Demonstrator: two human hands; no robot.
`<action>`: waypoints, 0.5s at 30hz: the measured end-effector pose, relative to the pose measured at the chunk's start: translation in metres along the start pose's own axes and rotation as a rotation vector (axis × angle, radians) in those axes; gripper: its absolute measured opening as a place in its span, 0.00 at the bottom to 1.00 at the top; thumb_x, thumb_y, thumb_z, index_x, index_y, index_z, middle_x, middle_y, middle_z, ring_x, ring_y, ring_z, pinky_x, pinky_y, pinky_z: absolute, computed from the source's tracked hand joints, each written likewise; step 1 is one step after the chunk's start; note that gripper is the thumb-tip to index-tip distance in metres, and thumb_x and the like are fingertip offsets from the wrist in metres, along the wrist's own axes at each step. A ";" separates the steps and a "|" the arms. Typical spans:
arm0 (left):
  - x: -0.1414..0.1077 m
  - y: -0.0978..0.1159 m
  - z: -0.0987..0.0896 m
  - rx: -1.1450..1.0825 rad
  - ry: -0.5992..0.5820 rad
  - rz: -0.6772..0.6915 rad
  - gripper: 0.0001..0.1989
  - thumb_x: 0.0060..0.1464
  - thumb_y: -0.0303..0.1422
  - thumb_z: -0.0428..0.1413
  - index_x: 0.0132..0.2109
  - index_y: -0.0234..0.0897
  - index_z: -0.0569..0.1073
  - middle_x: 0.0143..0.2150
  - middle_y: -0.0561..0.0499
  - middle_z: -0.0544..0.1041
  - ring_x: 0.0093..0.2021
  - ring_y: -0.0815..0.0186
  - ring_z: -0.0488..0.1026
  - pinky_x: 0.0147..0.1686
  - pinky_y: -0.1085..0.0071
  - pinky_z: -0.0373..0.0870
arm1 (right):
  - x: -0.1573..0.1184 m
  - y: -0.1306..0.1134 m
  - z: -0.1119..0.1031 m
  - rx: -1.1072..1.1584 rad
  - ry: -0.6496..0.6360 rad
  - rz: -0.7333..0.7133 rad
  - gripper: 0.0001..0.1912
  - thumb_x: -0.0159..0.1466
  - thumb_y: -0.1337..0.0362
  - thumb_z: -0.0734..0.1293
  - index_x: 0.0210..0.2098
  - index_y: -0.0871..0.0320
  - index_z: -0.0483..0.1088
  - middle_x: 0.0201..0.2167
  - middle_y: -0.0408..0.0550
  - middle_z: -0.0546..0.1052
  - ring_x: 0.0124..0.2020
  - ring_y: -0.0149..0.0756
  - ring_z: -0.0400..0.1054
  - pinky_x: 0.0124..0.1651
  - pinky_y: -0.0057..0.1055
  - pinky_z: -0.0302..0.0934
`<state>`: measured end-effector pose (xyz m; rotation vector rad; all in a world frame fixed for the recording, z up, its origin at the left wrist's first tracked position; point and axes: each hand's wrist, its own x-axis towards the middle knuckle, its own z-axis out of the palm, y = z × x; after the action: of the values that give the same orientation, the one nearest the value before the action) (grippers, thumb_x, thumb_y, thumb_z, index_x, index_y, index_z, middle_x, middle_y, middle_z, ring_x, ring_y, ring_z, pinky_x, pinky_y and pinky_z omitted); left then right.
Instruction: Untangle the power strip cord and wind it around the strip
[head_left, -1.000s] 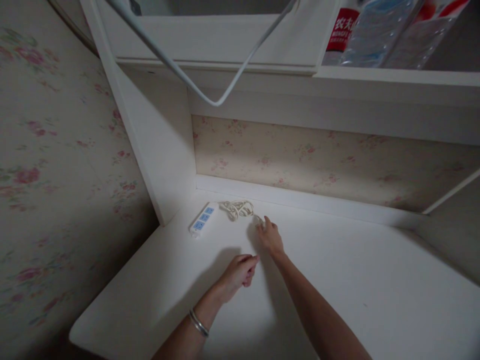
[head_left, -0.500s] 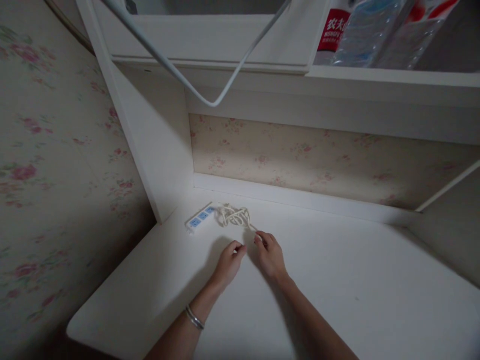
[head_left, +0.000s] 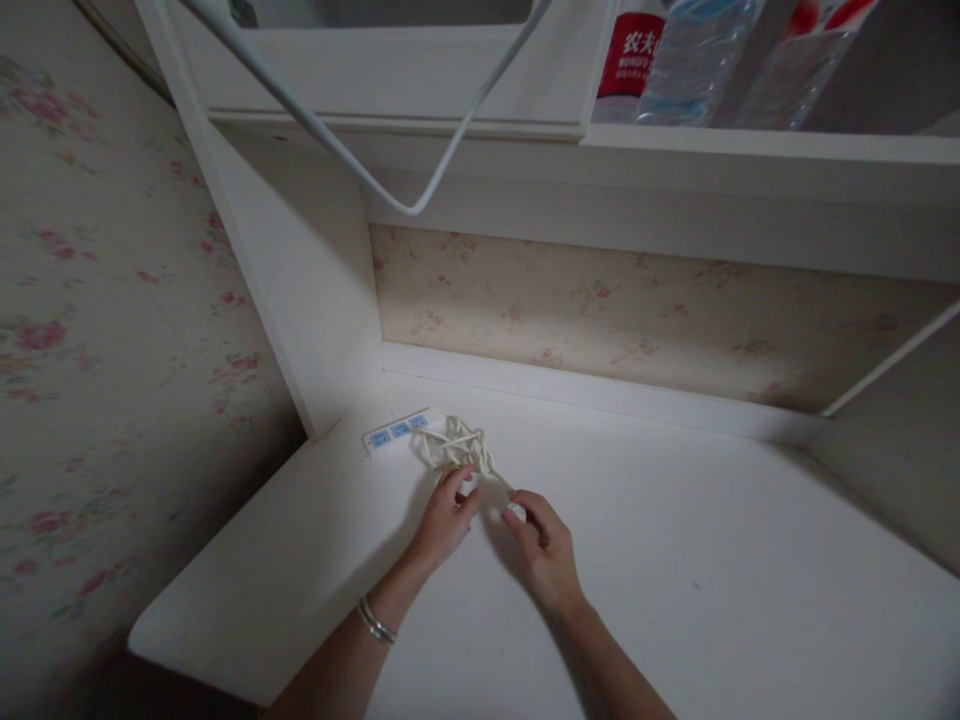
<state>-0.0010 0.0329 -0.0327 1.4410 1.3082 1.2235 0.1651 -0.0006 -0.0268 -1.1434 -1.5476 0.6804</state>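
Note:
A white power strip with blue socket faces lies on the white desk, its pale cord heaped in loose loops beside it. My left hand is at the near edge of the loops, thumb and fingers curled round a bit of the cord; the grip is partly hidden. In my right hand, the fingers close on the white plug at the cord's end. A short stretch of cord runs from the heap to this hand.
White desk with a rounded left corner. Above hangs a shelf with several plastic bottles. A grey-white cable droops in front of it. A side panel and floral wall stand at left.
My left hand has moved forward and left to the cord heap. My right hand has drawn slightly back, and its plug now shows. The cord loops have shifted and the strip has turned a little.

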 end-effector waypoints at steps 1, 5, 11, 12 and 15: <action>0.000 0.002 0.000 -0.009 0.001 -0.009 0.21 0.54 0.41 0.53 0.53 0.37 0.69 0.49 0.44 0.70 0.28 0.71 0.70 0.15 0.79 0.64 | -0.001 0.000 -0.001 -0.015 -0.020 -0.065 0.10 0.63 0.60 0.65 0.42 0.55 0.72 0.43 0.50 0.75 0.45 0.38 0.68 0.49 0.35 0.62; 0.001 0.007 0.000 -0.072 0.010 -0.057 0.22 0.54 0.47 0.52 0.49 0.37 0.70 0.43 0.46 0.74 0.29 0.68 0.72 0.15 0.78 0.64 | -0.005 0.000 -0.003 -0.065 -0.114 -0.269 0.12 0.63 0.66 0.65 0.46 0.53 0.72 0.48 0.52 0.73 0.49 0.38 0.67 0.52 0.37 0.64; 0.003 0.005 -0.003 -0.102 0.084 -0.095 0.23 0.54 0.50 0.50 0.43 0.34 0.72 0.34 0.47 0.76 0.30 0.64 0.74 0.18 0.77 0.66 | -0.006 -0.004 -0.004 -0.003 -0.118 -0.251 0.16 0.59 0.65 0.68 0.47 0.50 0.75 0.49 0.51 0.75 0.50 0.42 0.69 0.54 0.40 0.64; 0.003 0.005 -0.003 -0.095 0.071 -0.087 0.23 0.54 0.50 0.51 0.43 0.34 0.71 0.35 0.47 0.75 0.30 0.64 0.74 0.18 0.77 0.65 | -0.006 -0.005 -0.004 0.021 -0.111 -0.224 0.16 0.58 0.65 0.69 0.47 0.49 0.75 0.48 0.50 0.75 0.49 0.43 0.69 0.54 0.40 0.63; 0.002 0.006 -0.003 -0.050 0.032 -0.070 0.22 0.54 0.50 0.51 0.43 0.35 0.72 0.33 0.48 0.75 0.27 0.66 0.72 0.17 0.77 0.62 | -0.008 -0.010 -0.003 0.056 -0.093 -0.136 0.17 0.56 0.63 0.70 0.47 0.50 0.74 0.46 0.50 0.77 0.47 0.43 0.70 0.53 0.40 0.63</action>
<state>-0.0032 0.0344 -0.0264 1.3346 1.3288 1.2293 0.1651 -0.0118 -0.0203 -0.9674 -1.6576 0.6893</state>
